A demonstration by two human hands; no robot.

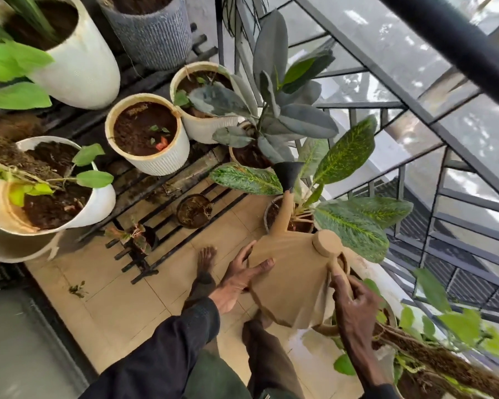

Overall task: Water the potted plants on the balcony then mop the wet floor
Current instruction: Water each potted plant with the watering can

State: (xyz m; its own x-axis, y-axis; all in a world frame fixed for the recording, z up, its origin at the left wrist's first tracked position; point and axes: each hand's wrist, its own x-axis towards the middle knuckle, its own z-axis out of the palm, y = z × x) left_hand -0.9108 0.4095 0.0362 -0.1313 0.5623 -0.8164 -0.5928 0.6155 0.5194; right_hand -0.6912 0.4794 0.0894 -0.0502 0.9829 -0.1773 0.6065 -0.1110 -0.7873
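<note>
A tan watering can point(288, 280) is tilted forward, its black funnel-shaped spout head point(288, 174) above a pot holding a speckled green-leaved plant point(343, 194). My right hand point(355, 303) grips the can's handle at the back. My left hand point(239, 276) supports the can's left side, thumb on top and fingers underneath. No water stream is visible.
Several white ribbed pots point(147, 136) with soil stand on a black metal rack point(162, 182) to the left. A rubber plant point(274, 102) rises behind the spout. The black railing point(415, 110) runs along the right. My bare feet point(206, 262) stand on beige tiles point(121, 298).
</note>
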